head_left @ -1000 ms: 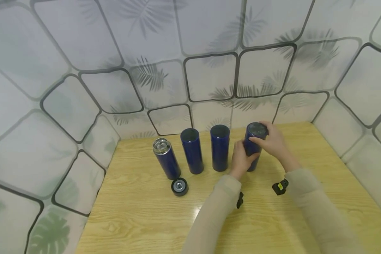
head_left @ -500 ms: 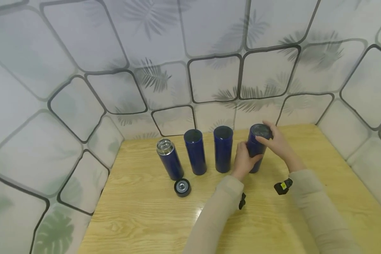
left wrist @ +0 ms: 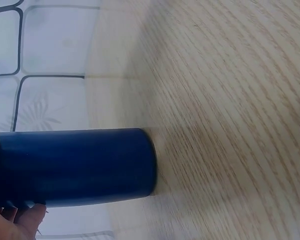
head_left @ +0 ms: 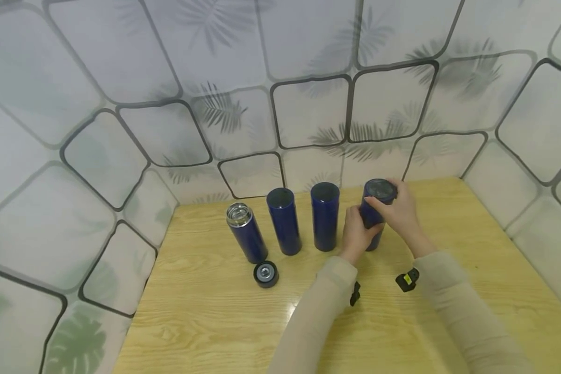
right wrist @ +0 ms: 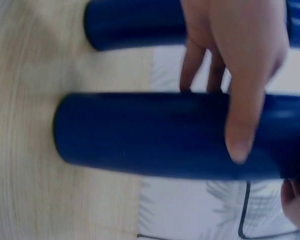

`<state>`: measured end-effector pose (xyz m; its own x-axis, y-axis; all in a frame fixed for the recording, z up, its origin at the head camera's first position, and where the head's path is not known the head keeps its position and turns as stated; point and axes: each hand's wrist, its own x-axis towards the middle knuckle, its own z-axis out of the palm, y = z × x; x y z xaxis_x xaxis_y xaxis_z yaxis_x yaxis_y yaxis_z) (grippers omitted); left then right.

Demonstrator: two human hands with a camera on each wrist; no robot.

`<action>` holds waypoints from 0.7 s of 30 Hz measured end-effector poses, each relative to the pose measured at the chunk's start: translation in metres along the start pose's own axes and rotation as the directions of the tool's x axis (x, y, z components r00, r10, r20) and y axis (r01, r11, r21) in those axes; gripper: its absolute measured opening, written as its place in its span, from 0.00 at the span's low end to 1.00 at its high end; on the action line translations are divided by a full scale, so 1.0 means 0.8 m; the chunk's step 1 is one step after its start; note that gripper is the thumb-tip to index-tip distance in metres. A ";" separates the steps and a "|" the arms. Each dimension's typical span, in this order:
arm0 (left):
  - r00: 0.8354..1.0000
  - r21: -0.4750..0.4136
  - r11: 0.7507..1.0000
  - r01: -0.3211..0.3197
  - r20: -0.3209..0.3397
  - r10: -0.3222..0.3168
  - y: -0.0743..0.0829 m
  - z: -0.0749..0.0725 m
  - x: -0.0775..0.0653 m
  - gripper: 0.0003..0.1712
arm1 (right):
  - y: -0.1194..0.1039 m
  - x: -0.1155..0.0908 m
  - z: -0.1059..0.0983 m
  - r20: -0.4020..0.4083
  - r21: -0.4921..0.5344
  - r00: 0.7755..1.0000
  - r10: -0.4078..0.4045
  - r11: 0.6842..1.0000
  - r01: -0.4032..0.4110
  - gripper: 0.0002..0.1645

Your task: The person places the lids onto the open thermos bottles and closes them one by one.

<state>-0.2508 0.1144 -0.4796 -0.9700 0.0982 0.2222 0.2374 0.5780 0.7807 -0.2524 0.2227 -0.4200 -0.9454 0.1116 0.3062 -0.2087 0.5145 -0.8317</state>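
Note:
Rightmost in a row of dark blue vacuum flasks, one flask (head_left: 370, 212) stands upright on the table. My left hand (head_left: 357, 235) grips it around the body; in the right wrist view the left thumb (right wrist: 240, 142) lies across the blue side. The right hand (head_left: 401, 210) holds the same flask at its dark lid (head_left: 380, 188), thumb in front and fingers behind. The left wrist view shows the flask's lower body (left wrist: 75, 167), its base at the wooden tabletop. Part of the right hand (right wrist: 298, 206) shows at the right wrist view's edge.
Two lidded blue flasks (head_left: 325, 218) (head_left: 284, 223) stand to the left. Further left is a flask without its lid (head_left: 246, 234), steel rim showing. A black lid (head_left: 266, 274) lies in front of it, underside up. Patterned walls (head_left: 308, 114) border the wooden table (head_left: 205, 322).
My right hand has turned slightly around the lid, its thumb and wrist shifting left. The left hand keeps its grip on the flask. The other flasks and the loose lid stay put.

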 end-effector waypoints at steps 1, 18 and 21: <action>1.000 0.001 1.000 -0.001 0.000 0.001 0.000 -0.001 0.000 0.33 | -0.002 -0.001 0.003 -0.020 0.011 1.000 0.014 1.000 -0.014 0.48; 0.999 -0.017 1.000 0.014 0.051 -0.014 0.000 -0.001 -0.001 0.33 | 0.004 0.019 -0.039 0.420 0.204 0.907 -0.032 0.977 -0.060 0.43; 0.999 -0.020 1.000 0.022 0.041 -0.021 0.001 -0.005 0.000 0.33 | 0.002 0.020 -0.034 0.387 0.179 0.922 0.007 0.980 -0.082 0.45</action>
<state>-0.2503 0.1120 -0.4766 -0.9761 0.1193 0.1818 0.2173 0.5638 0.7968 -0.2611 0.2486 -0.4041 -0.9701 -0.2221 0.0976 -0.1715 0.3434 -0.9234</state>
